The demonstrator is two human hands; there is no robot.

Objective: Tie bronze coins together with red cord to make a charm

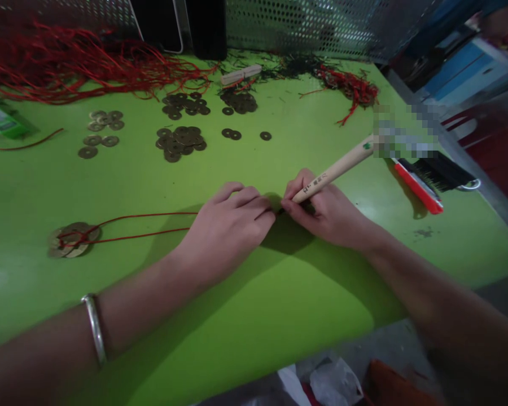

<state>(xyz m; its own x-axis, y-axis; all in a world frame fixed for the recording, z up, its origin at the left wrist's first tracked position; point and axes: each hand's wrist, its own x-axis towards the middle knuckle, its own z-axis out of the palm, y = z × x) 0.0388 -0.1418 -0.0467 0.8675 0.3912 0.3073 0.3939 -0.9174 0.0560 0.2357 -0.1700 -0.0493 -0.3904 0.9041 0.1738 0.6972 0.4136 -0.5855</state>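
Observation:
My left hand (232, 225) is closed over a doubled red cord (152, 215), fingers bent and pressed together near the table. Leftward, the cord runs to a ring of overlapping brass coins (74, 239) with square holes, tied together with red cord. My right hand (322, 208) pinches a slim pale wooden-handled tool (338, 168), tilted with its upper end to the right. Dark markings and a green mark show on the handle. Its lower tip is mostly hidden by my fingers, close to the left fingertips, so its kind is unclear.
Loose coins (180, 141) lie in several groups on the green table (131, 180). Red cords (88, 62) heap at the back left; a knotted red bundle (351, 87) lies back right. A black brush (440, 172) and red-handled tool (419, 186) lie right. A perforated metal panel (300, 25) stands behind.

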